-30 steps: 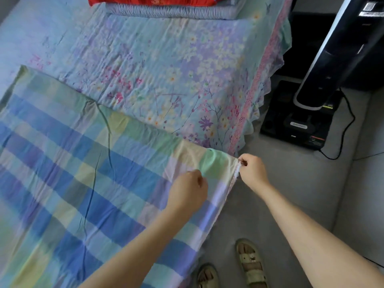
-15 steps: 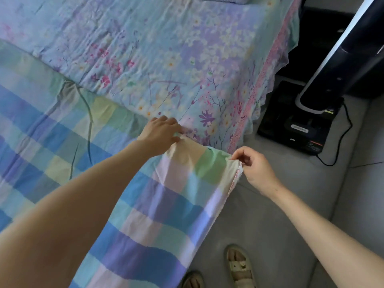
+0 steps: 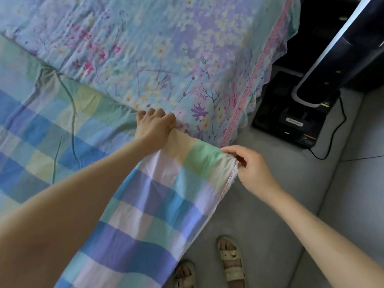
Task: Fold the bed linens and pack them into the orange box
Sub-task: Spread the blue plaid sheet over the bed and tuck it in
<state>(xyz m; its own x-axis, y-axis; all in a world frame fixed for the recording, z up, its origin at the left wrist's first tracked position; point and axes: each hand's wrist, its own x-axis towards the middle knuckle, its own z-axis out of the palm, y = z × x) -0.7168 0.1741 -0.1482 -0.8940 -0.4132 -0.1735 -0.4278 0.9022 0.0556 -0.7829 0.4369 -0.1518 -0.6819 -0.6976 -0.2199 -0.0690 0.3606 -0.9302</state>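
A checked sheet [image 3: 158, 196] in blue, green and lilac lies across the near part of the bed and hangs over its right side. My left hand [image 3: 154, 125] is closed on the sheet's far edge, a hand's width in from the corner. My right hand [image 3: 252, 171] pinches the corner itself, where a white selvedge with red print shows. The cloth between both hands is held taut. Under it lies a floral bedsheet [image 3: 166, 48], pale blue with a pink border. No orange box is in view.
A black appliance [image 3: 295, 115] with a tall dark-and-white column [image 3: 340, 53] and a black cable stands on the grey floor [image 3: 270, 215] right of the bed. My two sandalled feet [image 3: 230, 260] stand beside the hanging sheet.
My left hand slid along the checked sheet's far edge, away from the corner, and closed on it. My right hand kept its pinch on the corner. The view tilted down, hiding the folded stack.
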